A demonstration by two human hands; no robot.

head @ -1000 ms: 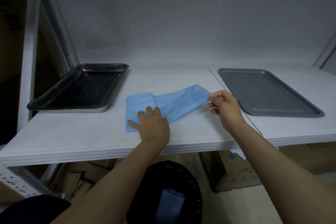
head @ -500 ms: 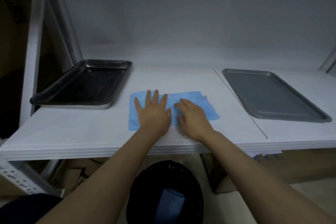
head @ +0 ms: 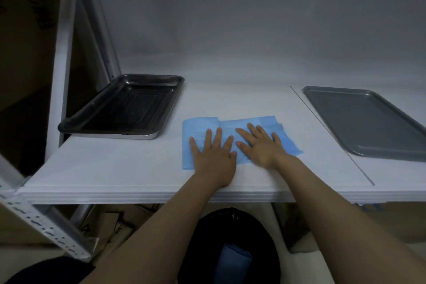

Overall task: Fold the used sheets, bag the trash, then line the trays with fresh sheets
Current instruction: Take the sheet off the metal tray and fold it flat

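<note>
Both hands are flat on the blue sheet (head: 251, 123) now, down near the front edge of the white bench (head: 138, 168), about midway along it. The left hand (head: 213, 155) is spread wide, palm down, fingers fanned, gripping nothing, just pressing the sheet. The right hand (head: 261, 145) lies just beside it, also open and flat, fingers pointing toward the back-left; its outline is a little smeared, so the fingertips are hard to read. The hands cover most of the middle of the sheet, so any crease lines under them are hidden; at the right end a second layer peeks out along the edge, and the sheet looks folded over.

At the back-left corner of the bench sits a dark tray (head: 161, 80), shiny and deep, bare inside. Toward the right end lies a grey tray (head: 327, 108), shallow, its far right side cut off by the frame edge. A thin seam runs across the bench between sheet and grey tray.

Below the front edge, between the forearms, a black bin (head: 207, 237) shows, partly hidden by the arms, with something blue (head: 234, 263) inside, too dim to tell more. The clutter under the bench at left is murky.
</note>
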